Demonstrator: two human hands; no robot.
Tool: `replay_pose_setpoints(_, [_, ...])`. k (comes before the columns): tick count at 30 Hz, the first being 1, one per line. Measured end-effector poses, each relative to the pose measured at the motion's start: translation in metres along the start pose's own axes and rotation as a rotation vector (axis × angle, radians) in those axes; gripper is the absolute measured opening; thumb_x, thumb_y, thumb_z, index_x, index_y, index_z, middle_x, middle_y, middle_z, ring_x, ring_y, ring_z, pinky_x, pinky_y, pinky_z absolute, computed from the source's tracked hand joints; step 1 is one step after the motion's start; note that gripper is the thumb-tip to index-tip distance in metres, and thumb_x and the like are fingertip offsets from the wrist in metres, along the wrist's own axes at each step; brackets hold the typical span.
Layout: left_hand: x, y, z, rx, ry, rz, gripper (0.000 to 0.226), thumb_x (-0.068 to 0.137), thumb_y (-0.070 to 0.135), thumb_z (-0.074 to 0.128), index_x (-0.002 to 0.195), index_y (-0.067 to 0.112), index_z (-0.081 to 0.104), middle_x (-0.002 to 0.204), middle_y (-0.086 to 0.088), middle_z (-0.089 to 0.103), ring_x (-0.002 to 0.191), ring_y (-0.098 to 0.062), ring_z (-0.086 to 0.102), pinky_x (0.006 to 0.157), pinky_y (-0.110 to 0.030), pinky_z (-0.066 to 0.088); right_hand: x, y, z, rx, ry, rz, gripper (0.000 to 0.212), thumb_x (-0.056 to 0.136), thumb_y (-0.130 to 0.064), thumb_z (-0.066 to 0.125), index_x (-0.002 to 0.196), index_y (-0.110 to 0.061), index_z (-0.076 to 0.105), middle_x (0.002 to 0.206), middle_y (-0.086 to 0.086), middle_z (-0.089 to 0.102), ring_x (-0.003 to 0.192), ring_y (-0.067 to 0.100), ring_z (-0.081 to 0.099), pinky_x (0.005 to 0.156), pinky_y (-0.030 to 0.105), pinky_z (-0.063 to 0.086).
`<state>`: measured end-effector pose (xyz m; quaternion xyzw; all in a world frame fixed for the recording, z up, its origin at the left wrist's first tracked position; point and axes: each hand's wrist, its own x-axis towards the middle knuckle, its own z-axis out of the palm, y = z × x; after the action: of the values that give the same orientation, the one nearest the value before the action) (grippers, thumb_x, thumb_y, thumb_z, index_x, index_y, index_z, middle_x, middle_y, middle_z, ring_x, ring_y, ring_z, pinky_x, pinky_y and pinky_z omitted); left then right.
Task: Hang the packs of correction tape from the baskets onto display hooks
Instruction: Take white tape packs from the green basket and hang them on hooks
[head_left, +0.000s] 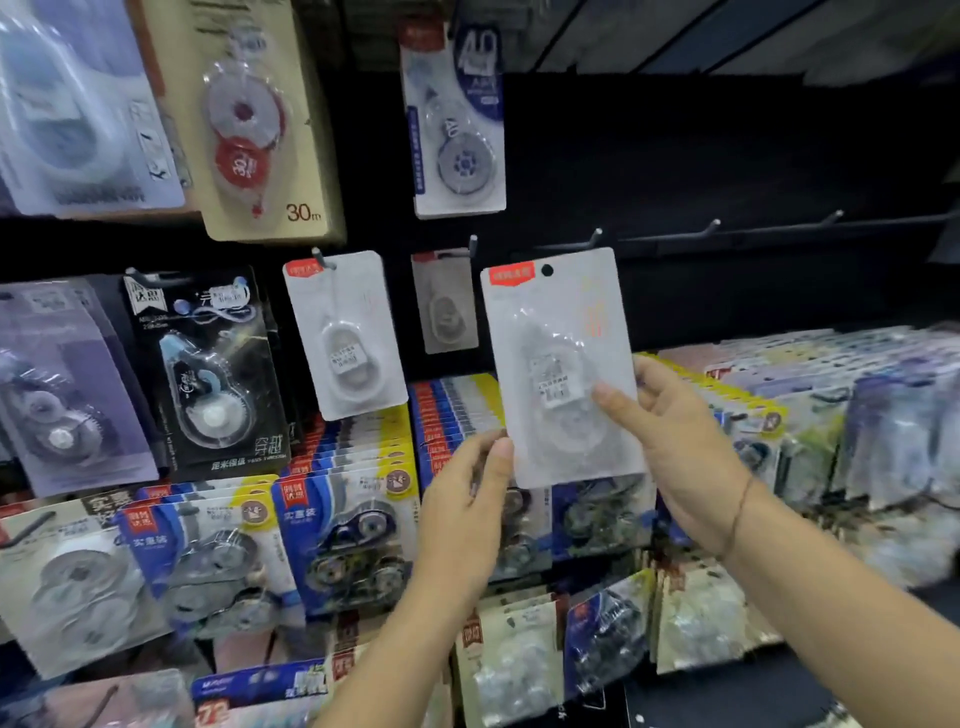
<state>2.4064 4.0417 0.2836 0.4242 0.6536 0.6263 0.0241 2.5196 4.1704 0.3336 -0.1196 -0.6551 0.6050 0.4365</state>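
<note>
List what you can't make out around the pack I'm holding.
1. Head view, held correction tape pack: sticker print too blurred to read.
2. Head view, right hand: fingers behind the pack hidden by it.
3. Head view, blue packs below: partly covered by pack and left hand.

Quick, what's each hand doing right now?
Left hand: pinches the white correction tape pack at its lower left edge.
Right hand: grips that pack's right side.

We see two bare forearms, uncovered as far as we can follow them, each ending in a bare hand: the left hand (467, 509) and the right hand (680, 441). Round the right wrist we make out a thin reddish-brown string bracelet (740, 512), a single slim strand lying close against it. The left thumbnail looks short.
</note>
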Motion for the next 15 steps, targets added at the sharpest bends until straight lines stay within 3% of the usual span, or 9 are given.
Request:
replay_pose_setpoints(2, [0.015,-0.011,0.001,0.283,-0.047,0.05,0.054,0.091,0.058,0.033,0.13,0.031,0.058,0.127,0.019,0.058,0.126,-0.003,0.048,0.103,-0.022,0.034,0.018,-0.007,-0.013,-0.01,0.072,-0.05,0.02,0.092,-0.015,0.061,0.111,-0.016,0.061,0.108,0.003,0.073,0.101,0.021,0.069,0.091,0.042,0.055])
replay_pose_setpoints(4, [0.029,-0.021,0.002,0.5,-0.1,0.111,0.063,0.093,0.058,0.028,0.141,0.025,0.051,0.144,0.011,0.05,0.14,-0.008,0.035,0.114,-0.024,0.022,0.034,-0.011,-0.022,-0.02,0.109,-0.079,0.017,0.093,-0.015,0.061,0.109,-0.017,0.061,0.108,0.005,0.072,0.1,0.021,0.068,0.095,0.044,0.053])
replay_pose_setpoints(7, [0.043,-0.032,0.006,0.733,-0.2,0.111,0.063,0.096,0.058,0.027,0.146,0.025,0.045,0.155,0.006,0.041,0.149,-0.011,0.023,0.122,-0.034,0.011,0.053,-0.01,-0.027,-0.057,0.124,-0.092,0.023,0.094,-0.018,0.061,0.117,-0.013,0.061,0.111,0.004,0.071,0.102,0.018,0.068,0.097,0.043,0.052])
replay_pose_setpoints(11, [0.043,-0.039,0.007,0.837,-0.257,0.108,0.076,0.088,0.065,0.013,0.148,0.029,0.042,0.155,0.009,0.04,0.148,-0.008,0.022,0.123,-0.032,0.006,0.059,-0.001,-0.033,-0.11,0.111,-0.103,0.018,0.094,-0.026,0.062,0.111,-0.027,0.062,0.113,-0.002,0.071,0.107,0.017,0.066,0.097,0.046,0.052])
replay_pose_setpoints(15, [0.042,-0.038,0.007,0.85,-0.248,0.126,0.08,0.085,0.066,0.01,0.15,0.029,0.039,0.156,0.01,0.038,0.148,-0.007,0.022,0.122,-0.03,0.005,0.056,0.013,-0.038,-0.1,0.137,-0.112,0.022,0.094,-0.028,0.061,0.116,-0.026,0.062,0.116,-0.004,0.069,0.109,0.015,0.065,0.096,0.044,0.052])
